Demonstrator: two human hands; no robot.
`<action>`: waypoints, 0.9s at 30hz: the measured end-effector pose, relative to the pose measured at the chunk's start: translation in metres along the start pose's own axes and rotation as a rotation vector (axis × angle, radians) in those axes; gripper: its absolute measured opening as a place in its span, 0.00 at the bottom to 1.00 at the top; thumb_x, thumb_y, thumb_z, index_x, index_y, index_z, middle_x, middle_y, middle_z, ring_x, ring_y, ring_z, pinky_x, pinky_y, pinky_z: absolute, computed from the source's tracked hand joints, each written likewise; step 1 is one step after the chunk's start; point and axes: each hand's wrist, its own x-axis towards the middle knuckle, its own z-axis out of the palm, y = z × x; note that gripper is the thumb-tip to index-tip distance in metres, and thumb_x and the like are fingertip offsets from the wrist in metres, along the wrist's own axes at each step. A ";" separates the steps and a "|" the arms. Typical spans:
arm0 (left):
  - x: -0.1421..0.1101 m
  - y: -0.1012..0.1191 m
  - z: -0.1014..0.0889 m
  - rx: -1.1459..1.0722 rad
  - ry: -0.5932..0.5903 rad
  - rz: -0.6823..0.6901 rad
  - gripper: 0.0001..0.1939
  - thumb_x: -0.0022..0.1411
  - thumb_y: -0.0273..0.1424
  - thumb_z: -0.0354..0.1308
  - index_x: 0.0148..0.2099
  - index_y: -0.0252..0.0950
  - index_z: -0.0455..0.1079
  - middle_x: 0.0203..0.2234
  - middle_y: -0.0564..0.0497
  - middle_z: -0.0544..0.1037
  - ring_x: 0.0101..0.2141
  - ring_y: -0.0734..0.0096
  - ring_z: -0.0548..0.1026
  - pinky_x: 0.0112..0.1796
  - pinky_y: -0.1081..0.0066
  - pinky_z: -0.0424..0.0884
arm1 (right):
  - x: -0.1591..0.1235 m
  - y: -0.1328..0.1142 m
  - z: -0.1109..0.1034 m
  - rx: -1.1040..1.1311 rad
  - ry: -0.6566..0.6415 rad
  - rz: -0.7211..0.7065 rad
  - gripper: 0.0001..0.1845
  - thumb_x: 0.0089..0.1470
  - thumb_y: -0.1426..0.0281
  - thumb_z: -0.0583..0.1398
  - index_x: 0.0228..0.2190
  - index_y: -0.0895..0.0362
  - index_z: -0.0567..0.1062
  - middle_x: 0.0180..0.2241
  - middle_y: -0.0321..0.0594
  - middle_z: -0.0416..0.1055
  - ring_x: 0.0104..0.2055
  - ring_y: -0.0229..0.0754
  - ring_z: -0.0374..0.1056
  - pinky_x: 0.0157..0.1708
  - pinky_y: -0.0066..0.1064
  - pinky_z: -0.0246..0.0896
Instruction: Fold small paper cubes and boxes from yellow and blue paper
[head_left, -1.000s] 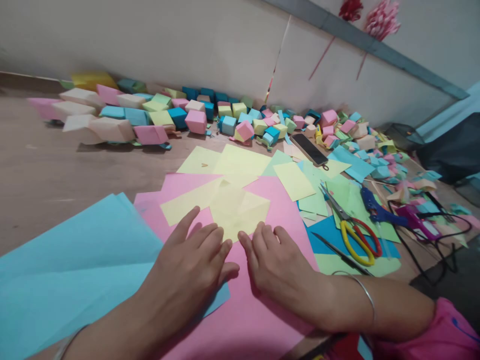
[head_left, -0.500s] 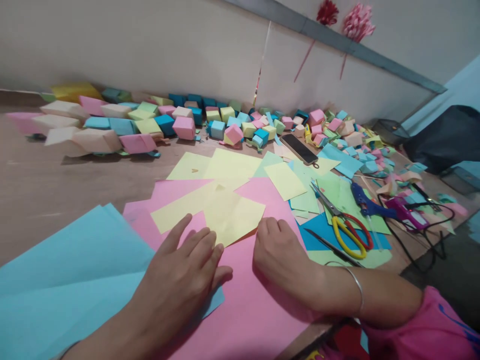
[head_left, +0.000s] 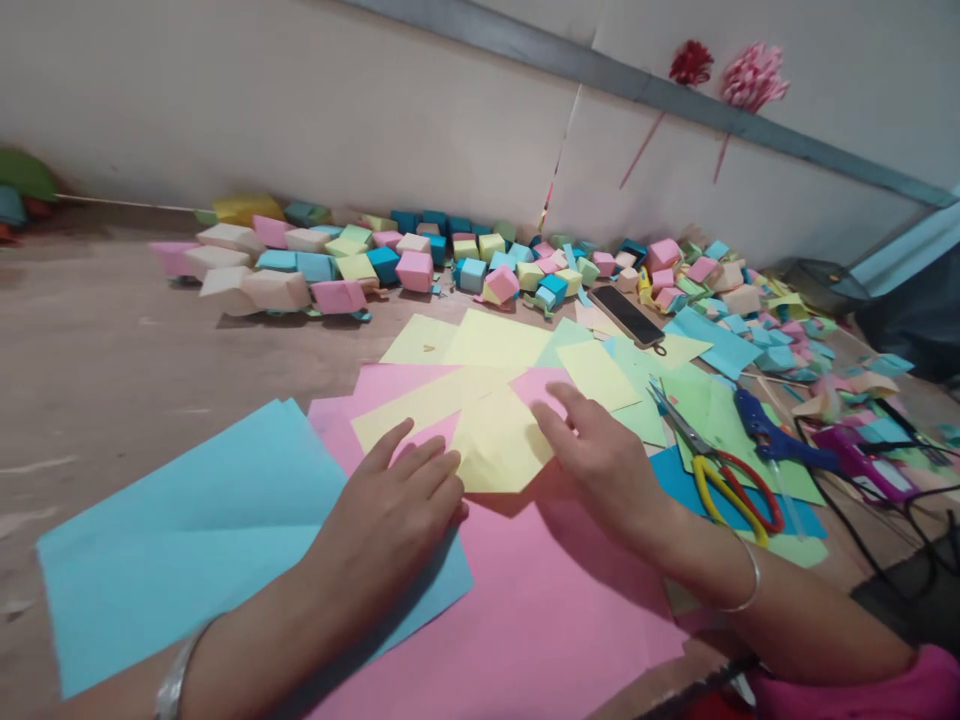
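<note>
A folded yellow paper (head_left: 499,455) lies on pink sheets (head_left: 555,600) in front of me. My left hand (head_left: 409,495) rests palm down at its left edge, fingers stretched out, partly over a light blue sheet (head_left: 195,510). Above the yellow paper's right corner is my right hand (head_left: 604,465), its thumb and fingers apart with nothing visible between them. Whether its fingertips touch the paper I cannot tell. Scissors (head_left: 705,455) with one yellow and one red handle lie right of my right hand.
Rows of folded paper boxes (head_left: 412,270) line the wall. A phone (head_left: 628,317) lies behind the papers. At the right are a blue glue gun (head_left: 772,435), a purple device (head_left: 862,460) with black cords, and a heap of small paper pieces (head_left: 757,330).
My right hand has gone from closed at the yellow paper's right corner to spread above it. My left hand stays beside the paper. The view has turned left.
</note>
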 end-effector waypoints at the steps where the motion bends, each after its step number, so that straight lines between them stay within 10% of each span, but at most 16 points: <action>1: 0.001 -0.002 -0.001 0.010 -0.010 -0.012 0.10 0.64 0.22 0.52 0.31 0.34 0.71 0.35 0.47 0.79 0.46 0.56 0.75 0.56 0.45 0.61 | 0.000 0.000 0.000 0.048 0.021 -0.045 0.14 0.54 0.85 0.53 0.37 0.61 0.74 0.45 0.52 0.73 0.36 0.45 0.63 0.30 0.33 0.56; 7: 0.002 0.005 -0.010 0.053 0.048 -0.019 0.10 0.62 0.21 0.52 0.42 0.33 0.72 0.50 0.40 0.74 0.55 0.48 0.66 0.52 0.48 0.65 | -0.001 -0.010 -0.004 0.209 0.002 -0.257 0.12 0.56 0.82 0.56 0.24 0.59 0.73 0.32 0.44 0.74 0.33 0.42 0.61 0.30 0.34 0.51; 14: 0.003 0.014 -0.015 -0.112 -0.204 -0.161 0.09 0.61 0.20 0.50 0.34 0.35 0.69 0.31 0.47 0.72 0.31 0.63 0.67 0.31 0.63 0.64 | -0.002 -0.015 -0.004 0.369 -0.124 -0.516 0.12 0.62 0.77 0.53 0.29 0.58 0.73 0.36 0.42 0.73 0.39 0.42 0.63 0.35 0.36 0.54; 27: -0.001 0.012 0.001 -0.091 -0.093 -0.112 0.06 0.64 0.23 0.52 0.39 0.33 0.70 0.45 0.42 0.75 0.50 0.55 0.69 0.51 0.51 0.64 | -0.001 -0.010 0.002 0.339 -0.081 -0.454 0.12 0.63 0.75 0.53 0.31 0.59 0.74 0.35 0.41 0.74 0.40 0.41 0.65 0.37 0.35 0.54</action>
